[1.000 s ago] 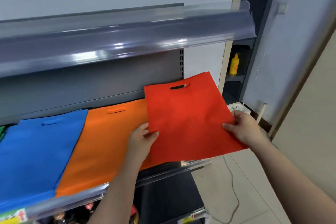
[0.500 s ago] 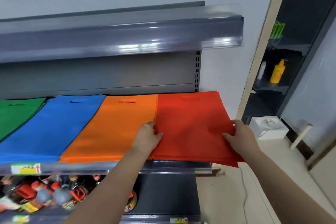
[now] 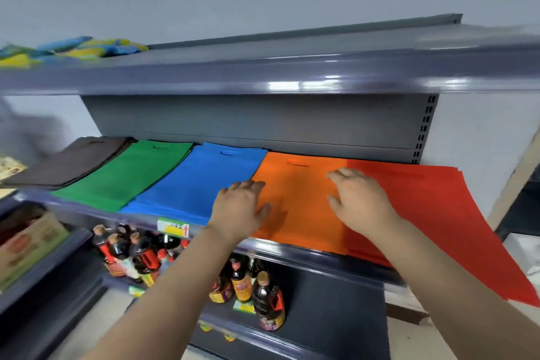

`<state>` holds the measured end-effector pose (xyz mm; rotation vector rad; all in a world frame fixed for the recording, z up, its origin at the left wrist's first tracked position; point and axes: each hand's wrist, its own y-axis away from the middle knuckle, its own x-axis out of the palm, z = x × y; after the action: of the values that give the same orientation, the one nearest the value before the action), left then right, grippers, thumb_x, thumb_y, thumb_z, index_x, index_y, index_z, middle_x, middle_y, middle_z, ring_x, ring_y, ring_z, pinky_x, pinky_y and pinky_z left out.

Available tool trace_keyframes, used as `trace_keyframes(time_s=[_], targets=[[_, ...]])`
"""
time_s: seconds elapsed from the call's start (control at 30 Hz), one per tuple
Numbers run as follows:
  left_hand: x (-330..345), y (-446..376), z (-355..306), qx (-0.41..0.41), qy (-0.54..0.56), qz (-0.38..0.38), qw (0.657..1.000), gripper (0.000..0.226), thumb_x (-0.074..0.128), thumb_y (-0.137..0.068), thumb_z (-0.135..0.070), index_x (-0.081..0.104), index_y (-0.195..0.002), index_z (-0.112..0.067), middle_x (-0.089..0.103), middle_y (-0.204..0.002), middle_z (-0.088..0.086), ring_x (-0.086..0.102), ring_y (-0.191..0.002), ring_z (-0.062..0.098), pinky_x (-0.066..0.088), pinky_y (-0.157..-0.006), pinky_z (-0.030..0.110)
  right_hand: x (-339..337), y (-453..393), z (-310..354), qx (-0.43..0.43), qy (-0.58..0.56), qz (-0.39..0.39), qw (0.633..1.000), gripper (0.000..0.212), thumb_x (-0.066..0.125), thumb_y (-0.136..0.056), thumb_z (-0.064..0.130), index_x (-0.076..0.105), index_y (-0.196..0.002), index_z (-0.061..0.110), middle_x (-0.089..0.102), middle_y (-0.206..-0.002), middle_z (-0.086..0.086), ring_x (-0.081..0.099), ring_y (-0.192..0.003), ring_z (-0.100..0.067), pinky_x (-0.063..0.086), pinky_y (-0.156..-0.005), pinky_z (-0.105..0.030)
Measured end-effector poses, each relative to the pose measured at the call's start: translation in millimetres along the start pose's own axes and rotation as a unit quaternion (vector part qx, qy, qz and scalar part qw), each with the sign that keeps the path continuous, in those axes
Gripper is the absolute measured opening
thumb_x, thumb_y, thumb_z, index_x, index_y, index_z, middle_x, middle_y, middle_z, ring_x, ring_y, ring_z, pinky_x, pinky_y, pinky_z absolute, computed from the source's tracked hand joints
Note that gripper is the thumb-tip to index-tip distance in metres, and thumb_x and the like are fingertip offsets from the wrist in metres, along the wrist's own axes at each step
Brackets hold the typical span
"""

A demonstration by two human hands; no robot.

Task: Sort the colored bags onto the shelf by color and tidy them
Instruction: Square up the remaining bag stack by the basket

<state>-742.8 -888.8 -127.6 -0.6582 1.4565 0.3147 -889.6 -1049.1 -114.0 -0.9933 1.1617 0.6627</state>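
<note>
Flat stacks of bags lie side by side on the grey middle shelf [image 3: 309,253]: dark brown bags [image 3: 67,162], green bags [image 3: 122,174], blue bags [image 3: 198,178], orange bags [image 3: 301,204] and red bags [image 3: 438,219]. The red stack overhangs the shelf's front right corner. My left hand [image 3: 239,207] lies flat, fingers spread, over the seam between the blue and orange stacks. Resting palm down on the orange stack near the red edge is my right hand [image 3: 359,202], fingers apart. Neither hand grips a bag.
Sauce bottles [image 3: 137,257] stand on the lower shelf, with more bottles [image 3: 263,295] nearer the middle. A cardboard box [image 3: 26,245] sits at the left. Yellow and blue packets [image 3: 73,50] lie on the top shelf. The upper shelf's edge [image 3: 292,76] hangs above the bags.
Both hands let go of the red bags and moved left onto the orange stack. The view swung left, bringing the green and dark brown stacks into sight.
</note>
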Motion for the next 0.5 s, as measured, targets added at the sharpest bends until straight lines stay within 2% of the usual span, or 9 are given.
trace_keyframes(time_s=[0.2, 0.4, 0.5], targets=[[-47.4, 50.7, 133.1, -0.102, -0.090, -0.037, 0.990, 0.056, 0.039, -0.096, -0.047, 0.032, -0.145, -0.021, 0.042, -0.143, 0.000, 0.038, -0.130, 0.023, 0.031, -0.101, 0.034, 2.7, -62.2, 136.2, -0.117, 0.014, 0.013, 0.993, 0.039, 0.047, -0.094, 0.028, 0.046, -0.131, 0.018, 0.049, -0.130, 0.000, 0.044, -0.124, -0.022, 0.037, -0.099, -0.034], [-87.6, 111.0, 253.7, -0.210, -0.160, -0.062, 0.963, 0.053, 0.044, -0.093, -0.046, 0.039, -0.140, -0.020, 0.048, -0.136, 0.001, 0.043, -0.127, 0.025, 0.034, -0.099, 0.036, 3.2, -105.4, 281.1, -0.226, -0.001, -0.001, 0.974, 0.042, 0.045, -0.095, 0.030, 0.040, -0.136, 0.017, 0.046, -0.134, -0.001, 0.039, -0.126, -0.023, 0.032, -0.103, -0.038], [-103.4, 139.8, 307.4, -0.251, -0.183, -0.068, 0.948, 0.050, 0.044, -0.093, -0.045, 0.041, -0.137, -0.022, 0.049, -0.135, 0.000, 0.041, -0.127, 0.025, 0.032, -0.099, 0.037, 4.9, -120.1, 354.6, -0.275, -0.022, -0.013, 0.961, 0.043, 0.048, -0.094, 0.028, 0.041, -0.134, 0.017, 0.046, -0.134, -0.002, 0.040, -0.125, -0.024, 0.035, -0.101, -0.038]])
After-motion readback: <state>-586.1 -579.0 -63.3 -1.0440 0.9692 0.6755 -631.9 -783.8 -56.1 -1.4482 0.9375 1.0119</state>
